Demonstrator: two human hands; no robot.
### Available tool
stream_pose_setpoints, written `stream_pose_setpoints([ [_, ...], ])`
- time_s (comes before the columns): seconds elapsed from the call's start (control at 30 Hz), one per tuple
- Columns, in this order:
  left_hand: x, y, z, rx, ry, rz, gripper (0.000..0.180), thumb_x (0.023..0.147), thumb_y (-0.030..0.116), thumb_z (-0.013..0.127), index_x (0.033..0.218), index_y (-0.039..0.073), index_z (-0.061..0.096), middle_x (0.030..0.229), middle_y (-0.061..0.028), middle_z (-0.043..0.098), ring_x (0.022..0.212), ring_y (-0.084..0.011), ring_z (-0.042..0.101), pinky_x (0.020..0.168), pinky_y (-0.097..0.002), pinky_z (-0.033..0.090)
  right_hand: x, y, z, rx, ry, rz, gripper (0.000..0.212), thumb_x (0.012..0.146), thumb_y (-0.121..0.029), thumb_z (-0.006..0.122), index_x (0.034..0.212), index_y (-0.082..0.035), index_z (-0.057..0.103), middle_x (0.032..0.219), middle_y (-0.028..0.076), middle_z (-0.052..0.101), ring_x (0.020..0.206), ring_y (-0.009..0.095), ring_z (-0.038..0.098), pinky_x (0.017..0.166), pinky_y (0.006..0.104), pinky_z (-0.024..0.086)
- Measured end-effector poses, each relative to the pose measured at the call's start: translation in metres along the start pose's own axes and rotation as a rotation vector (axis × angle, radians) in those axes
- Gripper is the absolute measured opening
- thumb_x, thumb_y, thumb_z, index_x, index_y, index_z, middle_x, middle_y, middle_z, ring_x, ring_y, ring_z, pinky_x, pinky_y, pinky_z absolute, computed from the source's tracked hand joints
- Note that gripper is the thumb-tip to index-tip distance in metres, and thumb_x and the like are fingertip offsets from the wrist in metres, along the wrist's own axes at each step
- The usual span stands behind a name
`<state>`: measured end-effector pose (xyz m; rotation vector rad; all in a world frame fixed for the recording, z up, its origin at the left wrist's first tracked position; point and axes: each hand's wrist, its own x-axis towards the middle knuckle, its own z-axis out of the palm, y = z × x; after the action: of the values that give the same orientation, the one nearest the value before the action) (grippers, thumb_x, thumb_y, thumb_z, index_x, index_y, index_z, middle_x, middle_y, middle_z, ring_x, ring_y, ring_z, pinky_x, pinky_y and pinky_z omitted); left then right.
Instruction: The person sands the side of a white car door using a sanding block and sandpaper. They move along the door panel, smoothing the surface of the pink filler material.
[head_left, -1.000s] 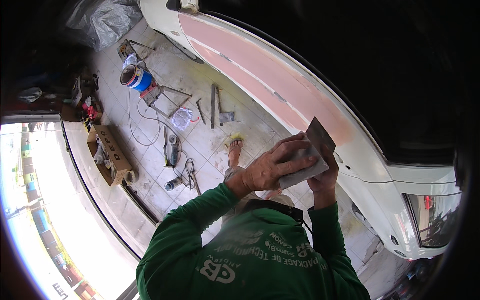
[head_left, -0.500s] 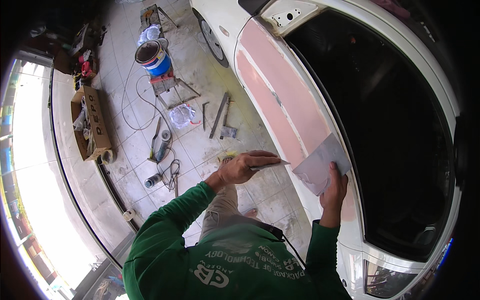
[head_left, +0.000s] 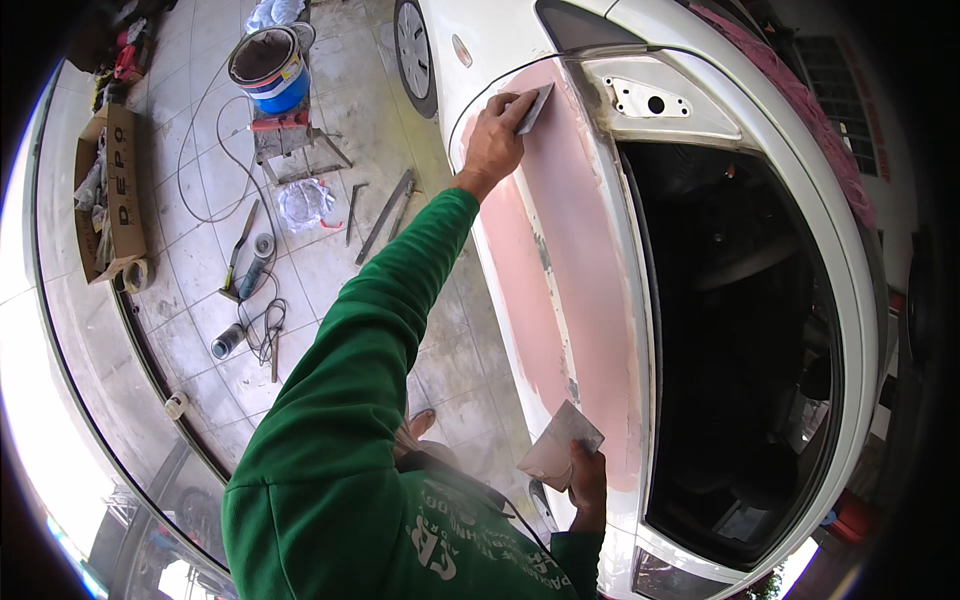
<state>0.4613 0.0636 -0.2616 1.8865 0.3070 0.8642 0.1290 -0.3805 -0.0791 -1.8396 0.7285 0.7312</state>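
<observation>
My left hand (head_left: pixel 492 140) reaches far forward, closed on a small flat filler spreader (head_left: pixel 536 108). Its blade lies against the upper front corner of the car door's pink filler patch (head_left: pixel 575 220). Down near my body, my right hand (head_left: pixel 588 482) grips a grey square spreader plate (head_left: pixel 572 434) with a smear of pinkish putty on its lower part. The plate is held beside the door. Two long pink areas cover the white door (head_left: pixel 505 330), parted by a bare strip with dark chipped spots.
Left of the car, a blue bucket (head_left: pixel 268 72) stands on a small workbench (head_left: pixel 285 145). An angle grinder (head_left: pixel 257 266), cables, metal bars (head_left: pixel 385 215) and crumpled plastic (head_left: pixel 305 204) lie on the tiled floor. A cardboard box (head_left: pixel 118 190) stands by the glass wall.
My left hand has swung forward from above the floor to the door's front top corner with its spreader. My right hand with the plate has come back toward my body. The view has shifted.
</observation>
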Motion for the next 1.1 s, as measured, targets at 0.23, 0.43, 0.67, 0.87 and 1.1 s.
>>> stream_pose_setpoints([
  [0.23, 0.016, -0.023, -0.026, -0.135, -0.084, 0.011, 0.046, 0.099, -0.001, 0.058, 0.14, 0.017, 0.068, 0.134, -0.0155, 0.067, 0.119, -0.0373, 0.068, 0.101, -0.0424, 0.058, 0.002, 0.0, 0.011, 0.053, 0.007, 0.072, 0.04, 0.103, -0.02, 0.067, 0.132, 0.007, 0.063, 0.117, 0.012, 0.071, 0.104, 0.023, 0.07, 0.09, 0.0382, 0.057],
  [0.43, 0.025, -0.03, 0.002, -0.022, -0.021, -0.008, 0.06, 0.092, -0.007, 0.052, 0.144, 0.019, 0.066, 0.136, -0.0155, 0.066, 0.121, -0.0379, 0.066, 0.102, -0.044, 0.058, 0.009, 0.0, 0.014, -0.106, 0.019, 0.035, 0.049, 0.102, -0.032, 0.068, 0.129, 0.008, 0.066, 0.115, 0.011, 0.073, 0.105, 0.021, 0.066, 0.093, 0.0371, 0.051],
  [0.67, 0.021, -0.036, -0.017, -0.061, -0.149, -0.002, 0.059, 0.094, -0.006, 0.053, 0.145, 0.021, 0.065, 0.137, -0.0161, 0.065, 0.121, -0.0388, 0.066, 0.102, -0.0434, 0.057, 0.018, -0.005, 0.019, -0.095, -0.016, 0.017, 0.049, 0.101, -0.033, 0.069, 0.128, 0.008, 0.068, 0.111, 0.011, 0.073, 0.103, 0.021, 0.066, 0.092, 0.0369, 0.051],
  [0.87, 0.011, -0.026, 0.018, 0.009, 0.102, 0.015, 0.063, 0.087, -0.007, 0.056, 0.145, 0.017, 0.065, 0.13, -0.022, 0.064, 0.115, -0.0435, 0.064, 0.1, -0.047, 0.056, 0.019, -0.006, 0.019, -0.085, 0.01, 0.033, 0.05, 0.101, -0.034, 0.067, 0.127, 0.009, 0.068, 0.11, 0.011, 0.073, 0.102, 0.021, 0.065, 0.092, 0.0363, 0.051],
  [1.1, 0.006, -0.043, -0.017, -0.065, -0.073, 0.07, 0.064, 0.091, -0.01, 0.051, 0.148, 0.018, 0.062, 0.136, -0.0183, 0.065, 0.118, -0.04, 0.068, 0.1, -0.0449, 0.059, 0.023, 0.01, 0.01, -0.164, -0.057, 0.086, 0.049, 0.101, -0.035, 0.067, 0.123, 0.008, 0.07, 0.103, 0.011, 0.074, 0.098, 0.02, 0.066, 0.089, 0.037, 0.051],
])
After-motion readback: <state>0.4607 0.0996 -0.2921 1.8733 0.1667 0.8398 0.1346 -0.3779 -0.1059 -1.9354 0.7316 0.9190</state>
